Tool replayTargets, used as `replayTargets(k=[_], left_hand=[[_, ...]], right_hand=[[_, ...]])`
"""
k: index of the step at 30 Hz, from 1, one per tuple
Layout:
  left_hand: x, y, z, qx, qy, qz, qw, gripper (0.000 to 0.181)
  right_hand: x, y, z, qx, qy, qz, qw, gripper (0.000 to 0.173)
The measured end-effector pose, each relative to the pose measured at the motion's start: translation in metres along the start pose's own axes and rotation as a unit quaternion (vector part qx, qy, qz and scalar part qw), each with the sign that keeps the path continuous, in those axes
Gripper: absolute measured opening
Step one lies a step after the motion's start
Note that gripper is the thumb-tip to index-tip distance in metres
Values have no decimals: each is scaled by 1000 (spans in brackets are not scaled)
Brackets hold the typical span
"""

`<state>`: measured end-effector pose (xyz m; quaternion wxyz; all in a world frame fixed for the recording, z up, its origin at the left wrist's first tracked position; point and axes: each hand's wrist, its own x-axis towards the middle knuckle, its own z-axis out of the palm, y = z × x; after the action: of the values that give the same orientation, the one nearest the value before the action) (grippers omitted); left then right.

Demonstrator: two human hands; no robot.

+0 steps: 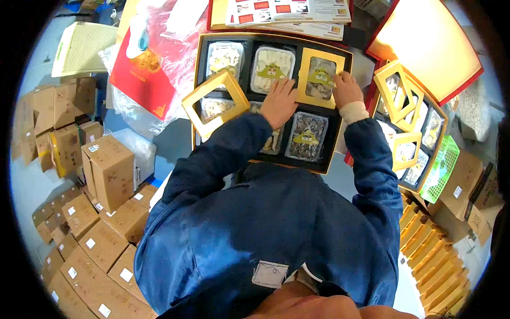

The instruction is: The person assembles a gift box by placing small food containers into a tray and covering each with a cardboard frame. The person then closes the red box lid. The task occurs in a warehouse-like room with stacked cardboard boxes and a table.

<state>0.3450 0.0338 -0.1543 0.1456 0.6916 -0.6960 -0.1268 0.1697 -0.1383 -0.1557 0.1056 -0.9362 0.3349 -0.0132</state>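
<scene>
In front of me lies a gold-edged gift box with black compartments. Clear-wrapped trays of dried food fill it, among them a pale tray and a dark tray. A gold window frame surrounds the tray at the upper right. My right hand grips this frame's right edge. Between the pale tray and the frame's left edge is my left hand; its fingertips are partly hidden. Another gold window frame rests tilted across the left trays. My left forearm hides part of the lower row.
At right stands an open red-lidded gift box with loose gold frames on its trays. A green plastic basket adjoins it. Printed sheets lie at the back. Cardboard cartons are stacked at left; a red bag lies beside plastic film.
</scene>
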Motion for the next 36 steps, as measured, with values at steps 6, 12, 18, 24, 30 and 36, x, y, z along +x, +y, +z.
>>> replayTargets(k=[6, 12, 18, 24, 30, 36], left_hand=[[-45, -2, 0, -66, 29, -43, 996, 45], [-85, -4, -26, -120, 104, -64, 985, 42], [-145, -32, -39, -122, 156, -156, 968, 41], [-169, -53, -43, -87, 159, -209, 961, 43], [-183, -72, -30, -85, 151, -235, 956, 54], [-178, -74, -33, -8, 80, -243, 967, 60]], right_hand=[[2, -40, 15, -19, 44, -97, 994, 48], [-21, -58, 44, -127, 16, -13, 992, 53], [-21, -62, 42, -145, 4, 39, 989, 55], [-7, -60, 41, -145, -8, 51, 988, 56], [-4, -44, 46, -164, -16, 79, 983, 70], [-5, -53, 35, -86, 13, 30, 996, 53]])
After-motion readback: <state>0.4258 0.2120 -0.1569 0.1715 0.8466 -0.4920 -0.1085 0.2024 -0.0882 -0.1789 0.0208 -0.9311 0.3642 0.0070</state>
